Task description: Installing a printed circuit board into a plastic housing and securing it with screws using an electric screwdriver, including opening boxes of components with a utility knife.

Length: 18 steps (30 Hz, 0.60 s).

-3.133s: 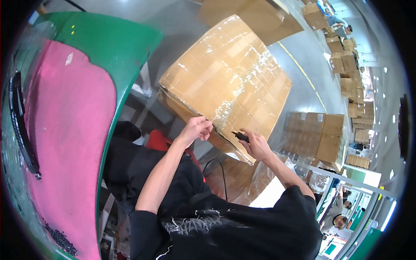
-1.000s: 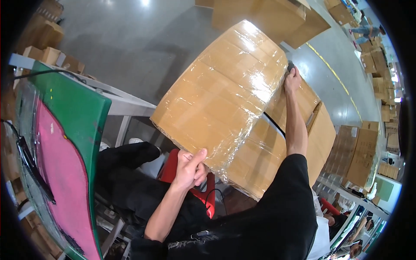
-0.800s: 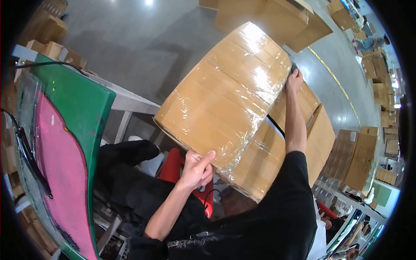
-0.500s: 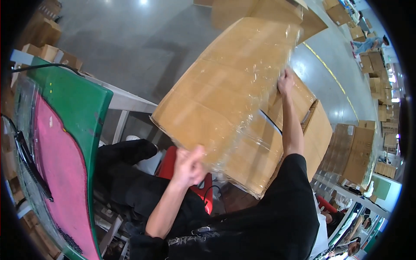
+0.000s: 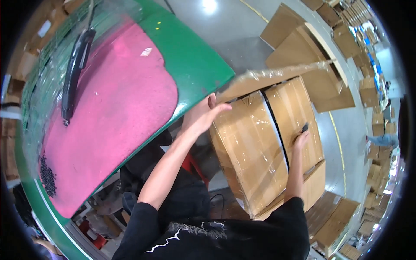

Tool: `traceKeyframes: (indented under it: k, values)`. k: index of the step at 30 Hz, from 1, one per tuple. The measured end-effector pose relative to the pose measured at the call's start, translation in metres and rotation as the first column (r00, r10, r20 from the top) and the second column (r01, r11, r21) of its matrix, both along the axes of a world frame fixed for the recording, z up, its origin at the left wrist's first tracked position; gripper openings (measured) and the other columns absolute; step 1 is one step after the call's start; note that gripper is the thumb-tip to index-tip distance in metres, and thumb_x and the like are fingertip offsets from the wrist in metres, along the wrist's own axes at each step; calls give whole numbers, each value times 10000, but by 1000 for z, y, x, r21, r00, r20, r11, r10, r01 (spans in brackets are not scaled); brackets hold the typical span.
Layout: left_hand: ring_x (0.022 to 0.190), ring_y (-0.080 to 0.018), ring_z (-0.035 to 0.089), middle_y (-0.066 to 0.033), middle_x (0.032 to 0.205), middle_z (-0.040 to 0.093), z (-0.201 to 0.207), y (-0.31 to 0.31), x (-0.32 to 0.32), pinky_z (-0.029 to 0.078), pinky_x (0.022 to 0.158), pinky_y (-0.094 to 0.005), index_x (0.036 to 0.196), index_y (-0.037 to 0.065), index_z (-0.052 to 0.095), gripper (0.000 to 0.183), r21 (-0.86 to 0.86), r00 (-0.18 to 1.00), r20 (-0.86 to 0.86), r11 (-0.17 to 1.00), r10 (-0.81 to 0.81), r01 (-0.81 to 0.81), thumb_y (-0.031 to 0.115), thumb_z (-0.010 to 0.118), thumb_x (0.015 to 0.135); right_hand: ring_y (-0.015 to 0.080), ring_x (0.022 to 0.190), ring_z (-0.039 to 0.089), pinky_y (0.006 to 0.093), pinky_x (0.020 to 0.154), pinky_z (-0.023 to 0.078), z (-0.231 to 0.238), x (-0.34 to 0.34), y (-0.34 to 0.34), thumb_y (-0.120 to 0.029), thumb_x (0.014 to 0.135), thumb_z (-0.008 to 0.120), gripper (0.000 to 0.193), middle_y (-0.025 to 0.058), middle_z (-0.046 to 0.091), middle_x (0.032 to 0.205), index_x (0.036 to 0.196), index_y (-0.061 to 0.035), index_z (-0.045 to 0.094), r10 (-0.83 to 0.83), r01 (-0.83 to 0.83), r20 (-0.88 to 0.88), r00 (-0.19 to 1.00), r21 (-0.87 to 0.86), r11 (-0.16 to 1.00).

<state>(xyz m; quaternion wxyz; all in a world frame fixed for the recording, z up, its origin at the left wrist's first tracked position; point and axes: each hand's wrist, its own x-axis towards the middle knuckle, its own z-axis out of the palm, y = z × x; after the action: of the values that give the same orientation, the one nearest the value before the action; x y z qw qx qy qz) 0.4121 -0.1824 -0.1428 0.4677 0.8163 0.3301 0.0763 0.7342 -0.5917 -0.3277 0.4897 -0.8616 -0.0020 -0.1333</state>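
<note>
A large cardboard carton (image 5: 255,143) stands in front of me, shiny clear tape across its top panels and a dark gap between them. One long flap (image 5: 268,80) rises at its far side, seen nearly edge-on. My left hand (image 5: 201,117) is at the flap's left end, thumb stretched out and apart; its other fingers are partly hidden. My right hand (image 5: 300,141) is closed on a small dark object (image 5: 305,128) over the right top panel. The object's exact kind is too small to make out.
To the left is a green table (image 5: 195,65) with a pink mat (image 5: 117,112), a black handheld tool (image 5: 76,78) on a cord and a heap of small black pieces (image 5: 47,177). An open carton (image 5: 310,60) stands beyond mine. More cartons (image 5: 333,216) sit at the right.
The large flap has swung up from lying across the carton to nearly edge-on. My left hand has moved up beside the table corner. My view has turned, bringing more table in.
</note>
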Motion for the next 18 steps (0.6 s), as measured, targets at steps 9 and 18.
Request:
traceKeyframes:
  k: [9,18]
  values:
    - [960,-430,607,-292,1026,610,-10,3,48,465,765,-521,1092,10,551,299,-63,966,183,982,185,-177,265,431,993,210,1003,497,345,913,393,59,-161,142,-263,1042,329,352,135,514,1088,1207,23,450,277,-277,-8,961,-27,961]
    - [1365,-491,235,-386,1452,200,-41,-35,67,192,1152,-489,1399,-157,128,754,-106,986,119,989,118,-105,203,553,892,399,1023,549,441,914,416,84,-142,167,-183,1007,384,291,274,561,1073,1106,67,497,416,-419,-102,904,-414,808]
